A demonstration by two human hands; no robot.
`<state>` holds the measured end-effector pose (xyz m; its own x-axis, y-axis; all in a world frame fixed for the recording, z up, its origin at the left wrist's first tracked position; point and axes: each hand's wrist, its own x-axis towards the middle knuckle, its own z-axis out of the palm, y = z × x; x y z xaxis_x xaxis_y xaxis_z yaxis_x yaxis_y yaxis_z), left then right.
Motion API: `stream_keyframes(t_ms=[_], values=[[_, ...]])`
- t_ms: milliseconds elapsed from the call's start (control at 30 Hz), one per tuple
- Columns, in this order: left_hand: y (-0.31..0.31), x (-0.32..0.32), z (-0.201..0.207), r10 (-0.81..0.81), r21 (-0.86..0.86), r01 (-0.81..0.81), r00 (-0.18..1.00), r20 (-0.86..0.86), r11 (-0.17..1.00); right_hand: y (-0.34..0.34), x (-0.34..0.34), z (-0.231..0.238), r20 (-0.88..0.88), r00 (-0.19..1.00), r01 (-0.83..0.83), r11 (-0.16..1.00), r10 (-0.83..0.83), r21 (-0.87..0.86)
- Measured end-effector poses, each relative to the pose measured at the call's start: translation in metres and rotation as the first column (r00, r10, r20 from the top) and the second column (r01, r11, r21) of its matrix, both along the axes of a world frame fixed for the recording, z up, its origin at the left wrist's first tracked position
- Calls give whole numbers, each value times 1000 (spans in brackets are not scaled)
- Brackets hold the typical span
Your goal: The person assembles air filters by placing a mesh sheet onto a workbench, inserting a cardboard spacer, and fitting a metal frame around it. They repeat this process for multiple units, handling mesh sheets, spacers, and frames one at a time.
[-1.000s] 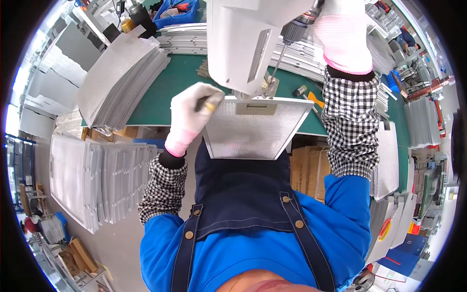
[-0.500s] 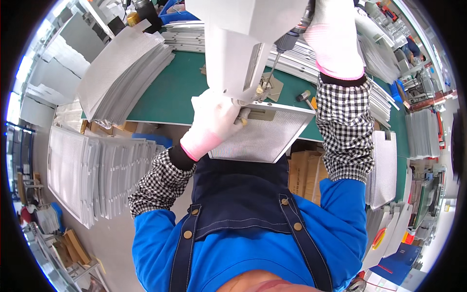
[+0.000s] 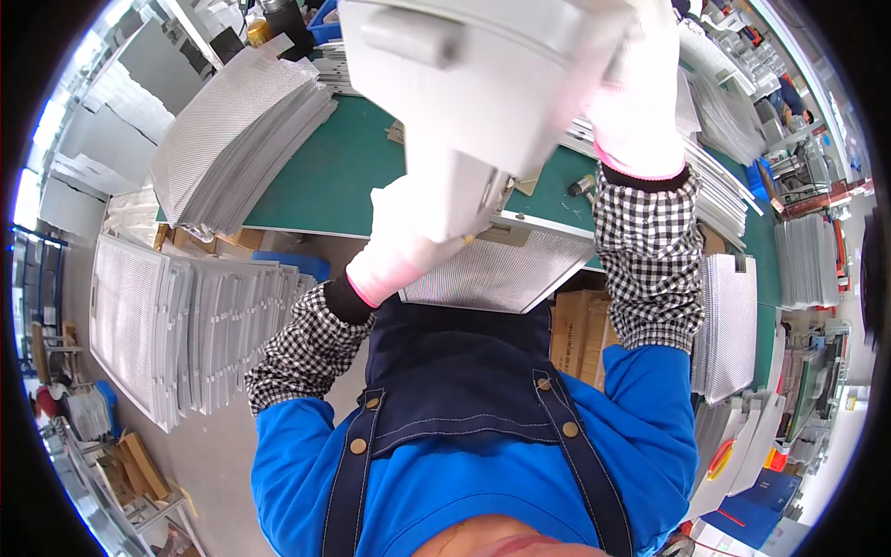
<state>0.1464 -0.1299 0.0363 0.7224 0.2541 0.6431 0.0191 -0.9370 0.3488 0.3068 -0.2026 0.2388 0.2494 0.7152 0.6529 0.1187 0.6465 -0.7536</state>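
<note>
Mesh panel [image 3: 506, 269], thin metal w/ fine silvery texture & flat pale rim, is tilted at the front edge of the bench, under the white machine & just before the person's dark apron [image 3: 459, 348]. L hand [image 3: 404, 237], in knit white glove w/ pink cuff, lies at the panel's upper L corner; fingers partly hidden by the machine, so can't tell if they're pinching the rim. White machine [image 3: 455, 102] has a smooth, hard casing, angular lower down (blurry up top). R hand [image 3: 640, 111], same glove type, is up at the machine's R side; fingers blurred/hidden, can't tell whether spread or closed.

Around: matte green bench [image 3: 320, 176]; dark stubby cylinder [image 3: 581, 186] on it; fanned stack of textured sheets [image 3: 223, 148] at L; more framed panels [image 3: 130, 325] upright below; brown cardboard boxes [image 3: 574, 334] under the bench; checked cloth sleeve [image 3: 650, 255] on the R arm.
</note>
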Motion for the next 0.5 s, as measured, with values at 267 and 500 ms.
stream_keyframes(t_ms=[267,500], values=[[8,-1,-33,-191,-122,215,965,183,969,-24,13,-41,-172,978,-150,968,116,-200],[0,-14,27,-242,240,254,967,-80,937,-35,11,-56,-229,959,-222,943,165,-249]])
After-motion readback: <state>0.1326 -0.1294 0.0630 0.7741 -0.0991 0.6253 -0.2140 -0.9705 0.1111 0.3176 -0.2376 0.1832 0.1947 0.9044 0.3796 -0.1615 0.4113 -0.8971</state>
